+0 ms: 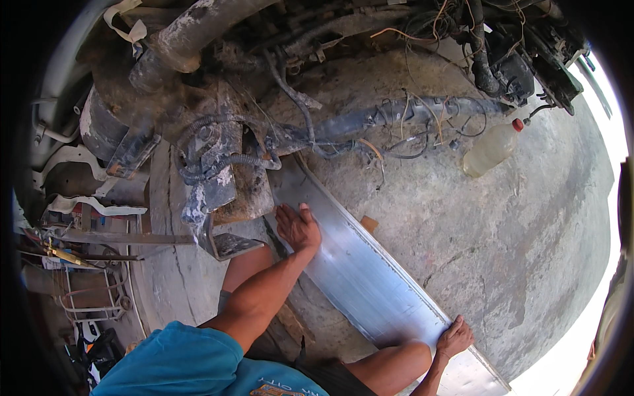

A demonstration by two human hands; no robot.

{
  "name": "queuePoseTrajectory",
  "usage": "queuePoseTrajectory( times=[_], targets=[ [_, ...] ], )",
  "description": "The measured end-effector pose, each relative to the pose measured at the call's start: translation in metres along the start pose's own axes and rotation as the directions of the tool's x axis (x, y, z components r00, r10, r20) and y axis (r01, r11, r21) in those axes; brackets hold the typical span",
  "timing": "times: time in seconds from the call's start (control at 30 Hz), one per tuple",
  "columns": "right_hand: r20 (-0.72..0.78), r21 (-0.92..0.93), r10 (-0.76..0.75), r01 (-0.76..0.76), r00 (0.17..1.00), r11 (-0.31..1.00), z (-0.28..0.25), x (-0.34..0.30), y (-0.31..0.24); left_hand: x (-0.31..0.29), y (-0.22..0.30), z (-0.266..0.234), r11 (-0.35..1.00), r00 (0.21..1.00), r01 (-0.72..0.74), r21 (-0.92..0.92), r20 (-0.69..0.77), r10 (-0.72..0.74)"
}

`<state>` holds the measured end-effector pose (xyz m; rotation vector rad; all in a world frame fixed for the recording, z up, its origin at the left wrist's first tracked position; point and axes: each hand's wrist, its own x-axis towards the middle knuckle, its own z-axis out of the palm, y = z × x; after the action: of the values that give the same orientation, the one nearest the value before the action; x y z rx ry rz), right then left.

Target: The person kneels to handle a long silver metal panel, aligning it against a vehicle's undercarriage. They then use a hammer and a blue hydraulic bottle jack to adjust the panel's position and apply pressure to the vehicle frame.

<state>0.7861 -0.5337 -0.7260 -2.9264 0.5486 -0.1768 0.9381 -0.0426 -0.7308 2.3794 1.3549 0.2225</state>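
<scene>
A long, shiny sheet-metal panel with a folded edge slants across the concrete floor, from beneath the vehicle parts down to the lower right. Near its far end, my left hand lies on the metal with its fingers stretched out. My right hand is at the nearer part of the panel, its fingers curled over the folded right edge. My bent knee is beside the panel close to that hand. The panel's far end passes partly behind a rusty bracket.
Overhead and to the left are dirty vehicle frame parts with corrugated hoses. Loose wires lie along a dark beam. A bottle with a red cap is on the concrete at right. A metal rack stands far left.
</scene>
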Motion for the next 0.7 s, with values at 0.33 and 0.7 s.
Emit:
queuePoseTrajectory(
  times=[0.33,0.7],
  targets=[
    [-0.013,0.041,-0.015,0.016,1.0,0.999,-0.003,0.0007,-0.0029,0.0025,-0.0051,0.0059,1.0,1.0,-0.014,0.023,-0.013,0.014],
    [0.012,0.029,0.019,-0.02,1.0,0.999,-0.007,-0.001,-0.0061,0.0023,-0.0048,0.0036,0.999,0.999,-0.031,0.018,-0.01,0.032]
  ],
)
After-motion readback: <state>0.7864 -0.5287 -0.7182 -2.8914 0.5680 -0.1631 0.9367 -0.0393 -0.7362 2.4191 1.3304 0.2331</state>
